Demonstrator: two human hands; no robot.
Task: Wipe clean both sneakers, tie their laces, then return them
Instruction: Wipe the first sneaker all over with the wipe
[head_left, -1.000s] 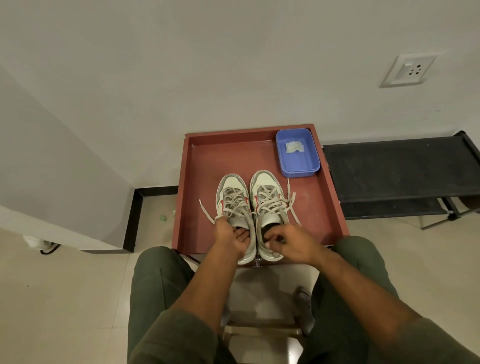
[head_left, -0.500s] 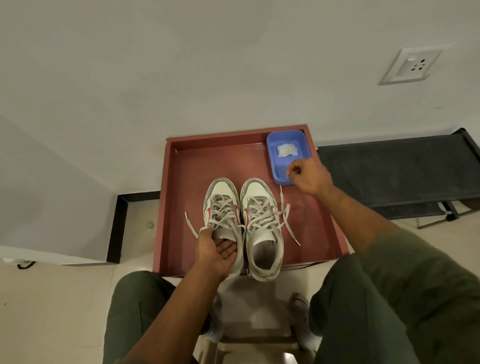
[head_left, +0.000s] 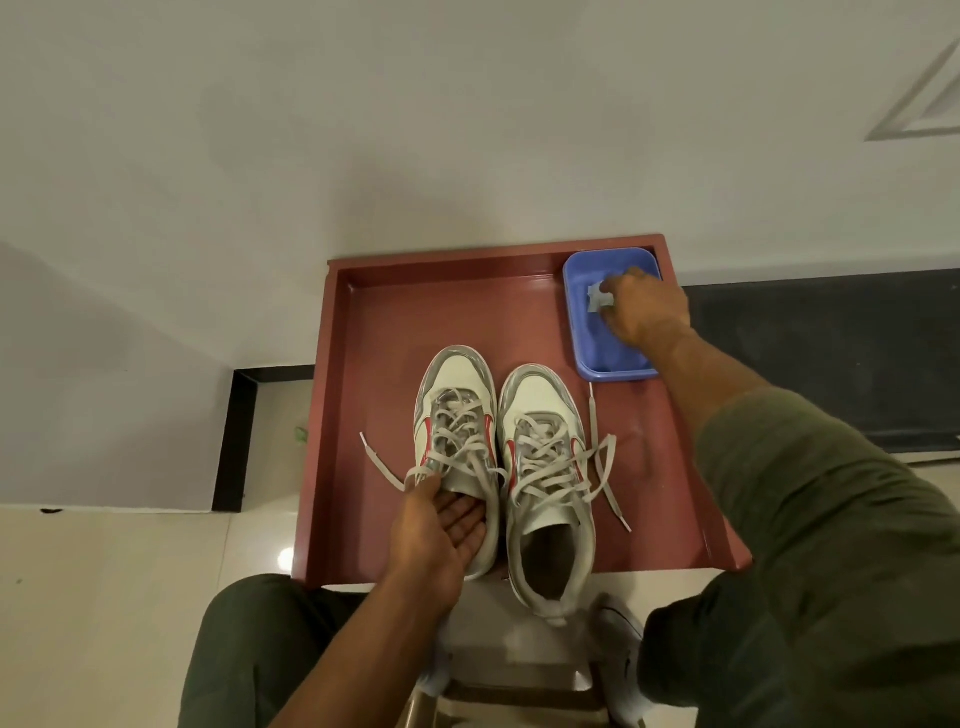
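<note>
Lying side by side on a red tray (head_left: 363, 364), toes pointed at the far wall, two white and grey sneakers with red side marks are seen with their laces undone. The left sneaker (head_left: 457, 415) is gripped at its collar by the left hand (head_left: 441, 525), whose fingers are tucked into the opening with the palm turned up and the thumb laid against the outer side by a loose lace end. The right sneaker (head_left: 545, 467) is touched by neither hand; its heel overhangs the near rim of the tray, and its laces (head_left: 597, 462) are spread out to the right across the tray floor. In the far right corner of the tray a blue plastic tub (head_left: 613, 358) is set, just beyond the right sneaker's toe. Inside it a small white wipe (head_left: 597, 299) is pinched by the curled fingertips of the right hand (head_left: 647, 309), which is reached over the tub. A dark shelf (head_left: 831, 338) is seen to the right of the tray, against the wall. Green trouser knees are visible at the near edge, over a pale tiled floor (head_left: 104, 597).
</note>
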